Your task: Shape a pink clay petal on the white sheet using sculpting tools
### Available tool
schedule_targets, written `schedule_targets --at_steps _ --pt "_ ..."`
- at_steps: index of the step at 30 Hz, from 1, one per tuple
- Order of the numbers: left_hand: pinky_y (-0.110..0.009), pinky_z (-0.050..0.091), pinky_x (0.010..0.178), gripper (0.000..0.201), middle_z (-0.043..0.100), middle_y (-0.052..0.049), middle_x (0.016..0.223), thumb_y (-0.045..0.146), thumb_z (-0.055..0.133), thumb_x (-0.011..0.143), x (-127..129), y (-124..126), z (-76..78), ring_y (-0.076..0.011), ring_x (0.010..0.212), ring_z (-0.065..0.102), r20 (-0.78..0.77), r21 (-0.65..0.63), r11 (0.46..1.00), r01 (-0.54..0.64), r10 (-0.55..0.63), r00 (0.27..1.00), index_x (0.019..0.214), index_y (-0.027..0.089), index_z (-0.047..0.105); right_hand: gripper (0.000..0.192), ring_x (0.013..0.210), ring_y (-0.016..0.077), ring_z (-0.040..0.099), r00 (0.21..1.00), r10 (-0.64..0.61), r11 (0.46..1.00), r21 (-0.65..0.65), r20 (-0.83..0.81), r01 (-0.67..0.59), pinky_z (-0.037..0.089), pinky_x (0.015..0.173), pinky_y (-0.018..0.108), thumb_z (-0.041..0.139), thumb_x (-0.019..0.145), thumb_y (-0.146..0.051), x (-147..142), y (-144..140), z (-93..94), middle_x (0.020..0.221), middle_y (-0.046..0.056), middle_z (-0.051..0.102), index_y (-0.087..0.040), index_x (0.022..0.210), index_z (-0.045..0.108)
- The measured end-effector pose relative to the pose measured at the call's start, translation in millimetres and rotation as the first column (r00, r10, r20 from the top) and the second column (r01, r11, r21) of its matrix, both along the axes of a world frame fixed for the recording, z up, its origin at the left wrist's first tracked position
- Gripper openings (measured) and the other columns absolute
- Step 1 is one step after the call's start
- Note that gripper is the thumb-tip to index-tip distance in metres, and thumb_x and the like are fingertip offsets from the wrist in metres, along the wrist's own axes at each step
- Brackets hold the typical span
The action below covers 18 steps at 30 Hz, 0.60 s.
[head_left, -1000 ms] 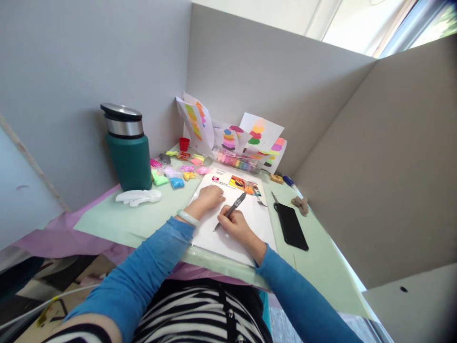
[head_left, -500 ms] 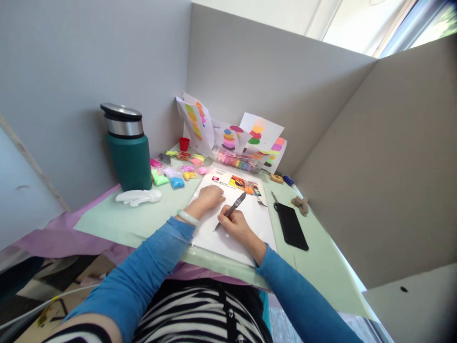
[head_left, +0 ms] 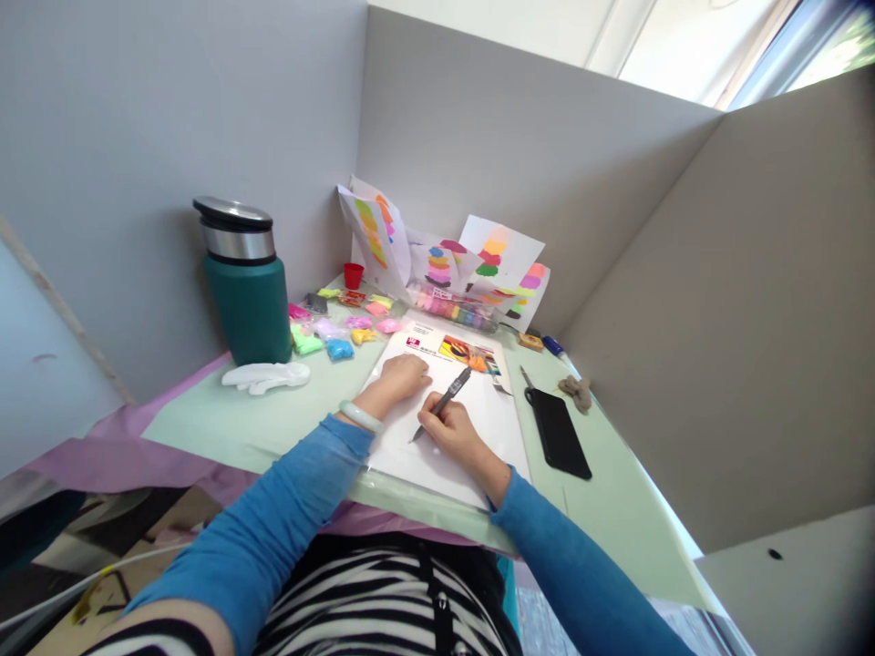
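Note:
My right hand [head_left: 452,434] grips a dark pen [head_left: 443,401] with its tip touching a white sheet of paper [head_left: 502,426] on the pale green desk. Flat on the same sheet, just left of the pen, rests my left hand [head_left: 400,376], fingers together, pressing the paper down. A pale bangle circles that wrist. A colourful printed strip runs along the sheet's far edge.
A green flask [head_left: 246,290] stands at the left, a white glove-like object [head_left: 266,375] before it. Small coloured clay packets [head_left: 340,321], a red cup [head_left: 353,274] and colour-swatch papers [head_left: 502,258] fill the back. A black phone [head_left: 557,431] and scissors lie right. Partition walls enclose the desk.

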State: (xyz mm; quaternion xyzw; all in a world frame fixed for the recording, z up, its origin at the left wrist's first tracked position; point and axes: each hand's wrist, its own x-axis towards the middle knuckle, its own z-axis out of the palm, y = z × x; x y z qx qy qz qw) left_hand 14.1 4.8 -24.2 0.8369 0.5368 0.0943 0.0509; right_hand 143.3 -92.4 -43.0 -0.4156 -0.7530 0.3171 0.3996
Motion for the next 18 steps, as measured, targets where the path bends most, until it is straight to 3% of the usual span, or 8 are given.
schedule_targets --at_steps 18 --pt "-0.033 0.047 0.083 0.034 0.066 -0.010 0.110 0.039 0.046 0.083 0.3 -1.3 2.8 -0.0255 0.103 0.060 -0.002 -0.014 1.000 -0.006 0.006 1.000 0.102 0.022 0.069 0.019 0.048 0.0088 0.038 1.000 -0.017 1.000 -0.007 0.001 0.017 0.031 0.049 0.021 0.050 0.083 -0.030 0.7 1.3 -3.8 0.053 -0.005 0.043 -0.019 0.067 0.047"
